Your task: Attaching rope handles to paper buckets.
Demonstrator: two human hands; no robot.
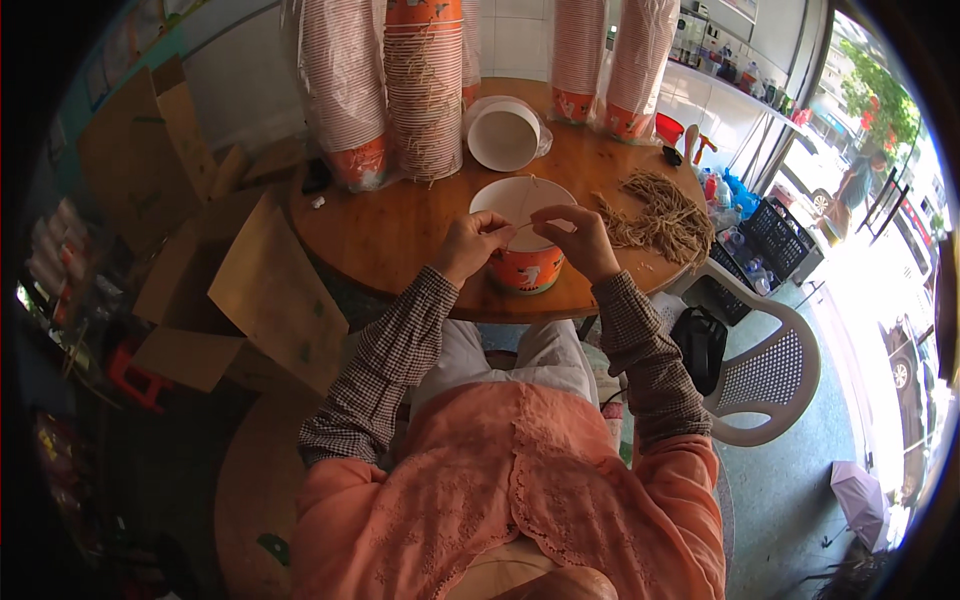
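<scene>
An orange-and-white paper bucket (527,272) stands upright near the front edge of the round wooden table. Above its mouth, my left hand (474,246) and my right hand (580,242) are both pinched, one on each side. A thin tan strand (523,226) runs between my fingertips; it looks like paper twine. To the right of the bucket lies a tangled heap of brown twine (655,215). A pale empty bucket (503,138), seen from its open top, rests in clear plastic just behind.
Tall stacks of nested buckets (425,95) rise at the table's (390,235) back, some in clear plastic. Open cardboard boxes (275,285) crowd the left side. A white plastic chair (775,375) and black crate (775,235) stand to the right. A lilac umbrella (858,502) is on the floor.
</scene>
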